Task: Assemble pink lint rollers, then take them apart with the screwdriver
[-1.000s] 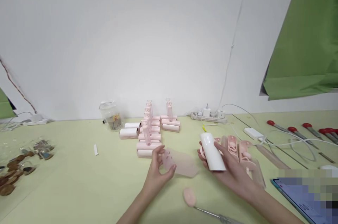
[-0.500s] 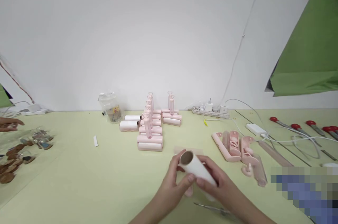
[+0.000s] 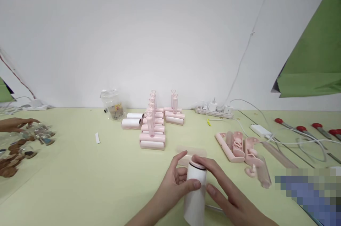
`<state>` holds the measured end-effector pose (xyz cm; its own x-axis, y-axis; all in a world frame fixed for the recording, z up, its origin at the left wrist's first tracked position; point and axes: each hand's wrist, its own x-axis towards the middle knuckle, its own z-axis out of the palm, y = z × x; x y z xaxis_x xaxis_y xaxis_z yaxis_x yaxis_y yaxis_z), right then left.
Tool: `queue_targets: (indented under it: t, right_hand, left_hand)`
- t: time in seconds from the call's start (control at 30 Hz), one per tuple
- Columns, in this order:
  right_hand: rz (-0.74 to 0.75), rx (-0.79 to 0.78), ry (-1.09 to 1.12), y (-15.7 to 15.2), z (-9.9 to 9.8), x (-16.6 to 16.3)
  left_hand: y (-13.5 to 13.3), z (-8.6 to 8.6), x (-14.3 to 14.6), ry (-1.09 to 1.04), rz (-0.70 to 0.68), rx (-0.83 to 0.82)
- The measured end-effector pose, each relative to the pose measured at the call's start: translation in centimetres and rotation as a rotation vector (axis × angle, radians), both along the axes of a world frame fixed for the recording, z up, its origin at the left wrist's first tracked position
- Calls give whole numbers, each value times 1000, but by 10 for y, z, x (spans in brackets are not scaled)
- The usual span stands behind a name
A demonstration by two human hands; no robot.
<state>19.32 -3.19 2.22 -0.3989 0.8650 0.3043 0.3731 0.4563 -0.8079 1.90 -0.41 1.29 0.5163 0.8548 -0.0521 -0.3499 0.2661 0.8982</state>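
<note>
My left hand (image 3: pixel 174 181) is closed round a white lint roller refill (image 3: pixel 195 197), thumb across its front. The refill stands roughly upright with a pink end cap (image 3: pixel 197 163) at its top. Stretched fingers of my right hand (image 3: pixel 223 185) rest on that cap; its thumb is spread beside the roll, apart from it. A clear pinkish plastic cover (image 3: pixel 192 150) lies just behind my hands. Partly hidden behind the roll and right hand is a thin metal tool (image 3: pixel 214 208).
Assembled pink lint rollers (image 3: pixel 151 137) stand in rows, with two white refills (image 3: pixel 131 123) and a plastic bag (image 3: pixel 113 105) left of them. Pink roller parts (image 3: pixel 238 146), a power strip (image 3: pixel 214 111) and red-ended tools (image 3: pixel 301 129) lie rightward. Another person's hand (image 3: pixel 18 124) is far left.
The refill has swung from tilted, hollow end showing, to nearly upright with the pink cap on top. My right hand has moved from its side to that cap. The other person's hand reached rightward.
</note>
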Motion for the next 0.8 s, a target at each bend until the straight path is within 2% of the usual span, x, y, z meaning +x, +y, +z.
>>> queue_targets:
  t: [0.2, 0.4, 0.47, 0.57, 0.6, 0.73, 0.8]
  right_hand:
    - [2, -102, 147, -1, 1, -2]
    - [-32, -90, 32, -4, 0, -3]
    - [-119, -31, 40, 1, -2, 0]
    - [-266, 8, 33, 16, -3, 3]
    - [-257, 4, -16, 20, -2, 2]
    - [-64, 89, -393, 26, -2, -12]
    - [-45, 118, -571, 24, -7, -23]
  left_hand:
    - [0, -2, 0, 53, -13, 92]
    - [2, 6, 0, 19, -14, 112]
    - [6, 9, -5, 51, 64, 74]
    - [14, 14, -18, 104, 256, -2]
    - [17, 15, -22, 111, 309, -19]
    - [24, 14, -29, 83, 467, -14]
    - [24, 10, -27, 60, 524, -7]
